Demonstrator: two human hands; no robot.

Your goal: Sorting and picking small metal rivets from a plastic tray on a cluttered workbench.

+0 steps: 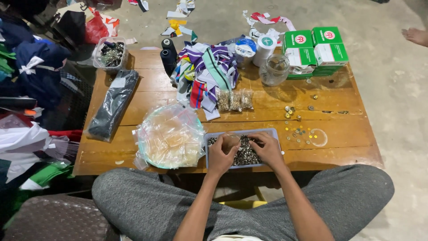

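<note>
Work from the near edge of the table (pixel 339 134), seated close with knees under it. Find the shallow blue-grey tray (pixel 240 132) directly ahead at that edge, loaded with small metal fasteners (pixel 245 156). Hold the left hand (pixel 221 154) as shown: curled shut around what looks to be a small clear bag (pixel 230 140), mouth upward, over the left half of the tray. Rest the right hand (pixel 267 149) on the right half, fingers bent down together into the pile; cannot tell whether anything is pinched between them. For a clean result, judged from this layout: pick up only a few fasteners at a time, bring the bag mouth just beside the fingertips, and stay above the tray so that dropped pieces fall back in rather than onto the table. Avoid sweeping the right wrist outward, toward the loose coloured pieces (pixel 301 131) scattered just right of the tray. Note, left of the tray, a round plate (pixel 149 160) heaped with empty clear bags (pixel 169 136), within easy reach of the left hand. Farther left, a long black bundle in plastic wrap (pixel 111 105). Beyond the tray, three small filled bags (pixel 234 100) side by side, then a heap of striped fabric strips (pixel 205 71). At the far edge, left to right: a clear tub (pixel 110 53), black thread cones (pixel 168 56), white rolls (pixel 265 47), a glass jar (pixel 274 69), green-and-white boxes (pixel 316 47). Disregard another person's foot (pixel 417 35) at far right on the floor.
</note>
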